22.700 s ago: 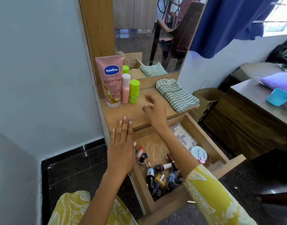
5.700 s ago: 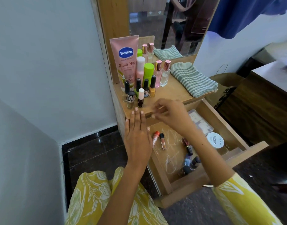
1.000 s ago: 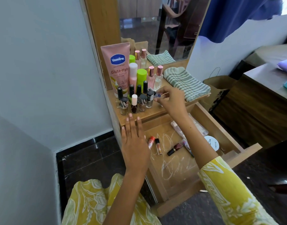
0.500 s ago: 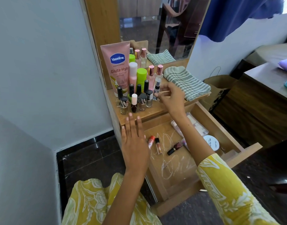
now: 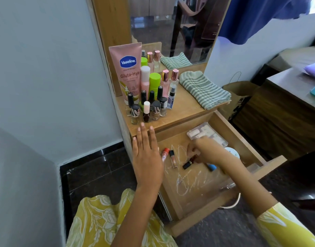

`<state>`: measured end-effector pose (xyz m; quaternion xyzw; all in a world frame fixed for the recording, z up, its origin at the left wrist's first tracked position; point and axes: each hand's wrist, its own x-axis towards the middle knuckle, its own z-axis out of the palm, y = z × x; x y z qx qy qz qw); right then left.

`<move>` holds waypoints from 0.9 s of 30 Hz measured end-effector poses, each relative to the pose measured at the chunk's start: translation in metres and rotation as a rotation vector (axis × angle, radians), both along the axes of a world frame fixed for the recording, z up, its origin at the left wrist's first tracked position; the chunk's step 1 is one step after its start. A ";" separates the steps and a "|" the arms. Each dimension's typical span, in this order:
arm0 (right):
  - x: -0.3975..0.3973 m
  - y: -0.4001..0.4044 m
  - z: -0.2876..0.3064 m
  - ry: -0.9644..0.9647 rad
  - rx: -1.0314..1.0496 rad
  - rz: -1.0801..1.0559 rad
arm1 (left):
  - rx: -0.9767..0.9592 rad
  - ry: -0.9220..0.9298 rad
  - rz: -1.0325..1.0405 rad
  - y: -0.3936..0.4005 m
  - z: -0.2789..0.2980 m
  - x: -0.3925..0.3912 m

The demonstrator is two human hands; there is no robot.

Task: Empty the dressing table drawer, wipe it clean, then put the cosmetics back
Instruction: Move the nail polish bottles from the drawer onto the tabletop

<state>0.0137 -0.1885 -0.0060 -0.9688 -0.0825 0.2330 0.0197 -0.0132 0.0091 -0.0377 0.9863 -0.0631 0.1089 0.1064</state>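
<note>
The wooden drawer [image 5: 229, 128] stands pulled out, its floor marked with white scribbles. In it lie a dark lipstick [image 5: 188, 162], a red-capped tube [image 5: 164, 154], a lip gloss [image 5: 172, 158], a blue-tipped item [image 5: 212, 167], a clear case of white pads [image 5: 206, 134] and a white round jar [image 5: 233, 152]. My right hand [image 5: 205, 152] is down in the drawer, blurred, with bent fingers at the lipstick's upper end. My left hand [image 5: 146, 154] lies flat and open over the drawer's left wall. Several nail polish and spray bottles [image 5: 149, 106] stand on the tabletop by a pink Vaseline tube [image 5: 128, 72].
A folded green striped cloth [image 5: 203, 90] lies on the tabletop's right side, below the mirror [image 5: 171, 24]. A brown paper bag [image 5: 239, 97] and a dark wooden cabinet [image 5: 281, 114] stand to the right. A grey wall closes the left side.
My right hand has left the small spray bottle on the tabletop and dropped into the drawer onto the lipstick. The left hand has stayed put.
</note>
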 end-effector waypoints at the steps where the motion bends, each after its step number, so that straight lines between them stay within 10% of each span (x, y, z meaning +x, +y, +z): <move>1: -0.004 0.000 -0.008 0.013 -0.086 0.038 | 0.008 0.002 -0.002 0.000 0.000 0.000; 7: -0.012 0.000 -0.024 -0.122 -0.129 0.115 | 0.008 0.024 -0.005 0.000 0.001 0.000; 10: -0.009 0.002 0.002 -0.140 0.459 -0.083 | 0.007 0.024 -0.009 0.001 0.002 0.001; 14: 0.001 0.028 0.022 -0.635 1.034 -0.464 | 0.027 0.041 -0.005 0.001 0.003 0.001; 27: 0.053 0.069 0.012 -0.833 1.111 -0.608 | -0.097 0.041 -0.049 0.001 0.011 -0.003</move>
